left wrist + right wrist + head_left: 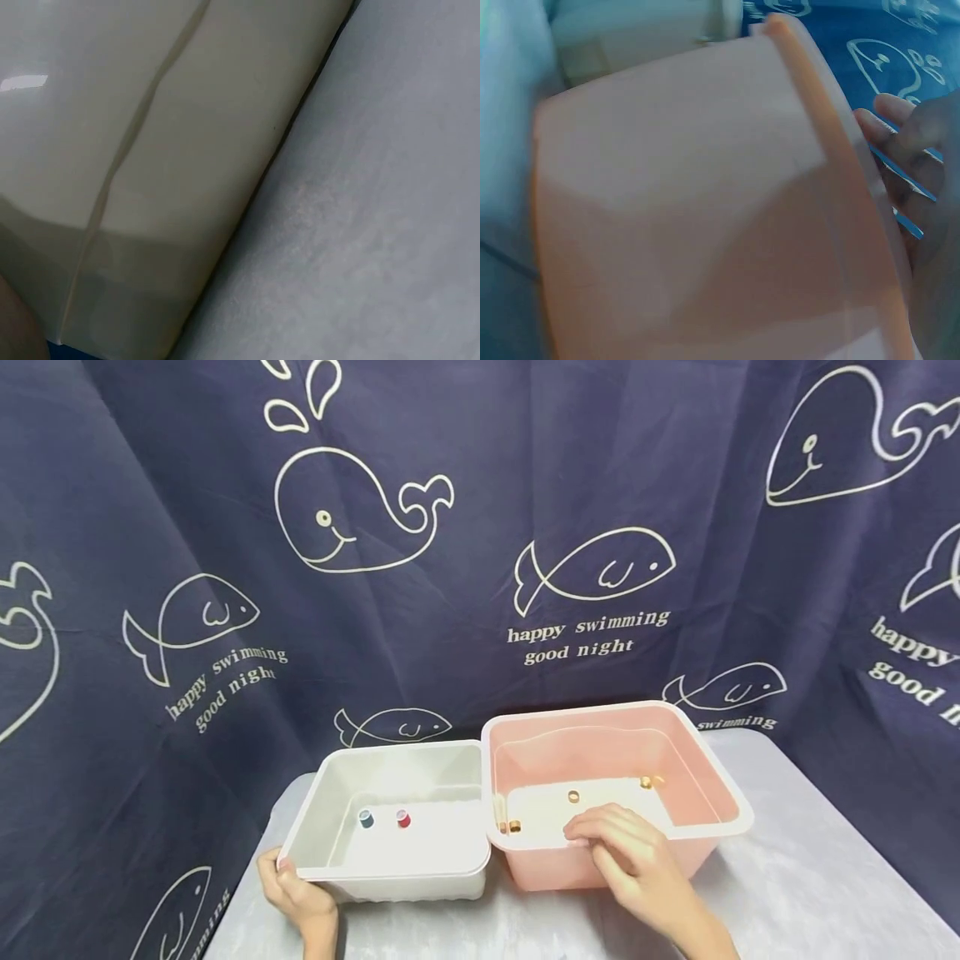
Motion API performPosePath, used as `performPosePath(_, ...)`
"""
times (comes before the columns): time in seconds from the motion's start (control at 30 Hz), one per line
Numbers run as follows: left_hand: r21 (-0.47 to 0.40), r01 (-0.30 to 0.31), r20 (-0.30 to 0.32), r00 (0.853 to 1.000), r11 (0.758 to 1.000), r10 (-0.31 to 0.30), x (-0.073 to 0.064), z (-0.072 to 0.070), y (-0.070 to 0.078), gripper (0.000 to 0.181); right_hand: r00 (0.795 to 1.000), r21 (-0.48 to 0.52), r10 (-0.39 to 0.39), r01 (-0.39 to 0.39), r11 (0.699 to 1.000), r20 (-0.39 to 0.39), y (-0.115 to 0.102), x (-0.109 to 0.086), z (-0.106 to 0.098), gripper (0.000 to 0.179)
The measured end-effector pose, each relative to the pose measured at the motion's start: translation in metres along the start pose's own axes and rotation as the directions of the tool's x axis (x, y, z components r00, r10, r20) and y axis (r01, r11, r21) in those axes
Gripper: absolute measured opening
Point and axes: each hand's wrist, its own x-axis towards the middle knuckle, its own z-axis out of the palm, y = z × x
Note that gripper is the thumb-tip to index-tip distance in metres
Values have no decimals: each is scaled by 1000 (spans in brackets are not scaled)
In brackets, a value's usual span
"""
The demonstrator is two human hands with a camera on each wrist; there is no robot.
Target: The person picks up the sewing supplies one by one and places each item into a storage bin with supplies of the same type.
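My left hand (296, 889) grips the front left corner of a white plastic bin (405, 887), its thumb over the rim. A small blue-green ring-like piece (366, 818) and a red one (403, 819) lie on that bin's floor. Over the front rim of a pink bin (592, 868) hangs my right hand (637, 860), fingers loosely bent and pointing inward. No object shows between those fingers in the head or right wrist view. Inside the pink bin are gold-coloured rings: one near the middle (573, 796), one at the left (514, 827), another at the back right (647, 783).
Both bins stand side by side, rims touching, on a table with a pale grey cover (795, 852). Behind and at both sides hangs a dark blue curtain (480, 485) with whale and fish drawings, close to the back of the bins.
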Motion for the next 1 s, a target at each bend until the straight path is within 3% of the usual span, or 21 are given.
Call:
performPosePath(0.33, -16, 15, -7, 1000, 1000, -16, -1, 4, 1, 31, 997, -159, -62, 69, 985, 49, -11, -4, 20, 32)
performPosePath(0.57, 0, 19, 24, 1000, 1000, -19, -6, 9, -2, 36, 970, -210, -153, 192, 959, 190, -21, -23, 42, 29)
performPosePath(0.7, -4, 15, 27, 1000, 1000, -15, -6, 11, -3, 37, 964, -218, -148, 197, 956, 221, -24, -36, 46, 31)
performPosePath(0.8, -10, 15, 32, 999, 1000, -15, -5, 10, -3, 37, 967, -143, -177, 205, 968, 185, -22, -49, 53, 30)
performPosePath(0.9, 4, 30, 31, 999, 1000, -30, -4, 5, -2, 36, 972, -70, -151, 166, 984, 180, -25, -71, 66, 48)
performPosePath(0.97, 9, 43, 26, 999, 999, -44, -3, 1, -2, 34, 962, -5, -73, 77, 997, 263, -24, -90, 77, 49)
performPosePath(1.0, 11, 50, 23, 999, 999, -50, -3, 0, -1, 33, 941, 14, -11, 7, 1000, 338, -24, -99, 82, 45)
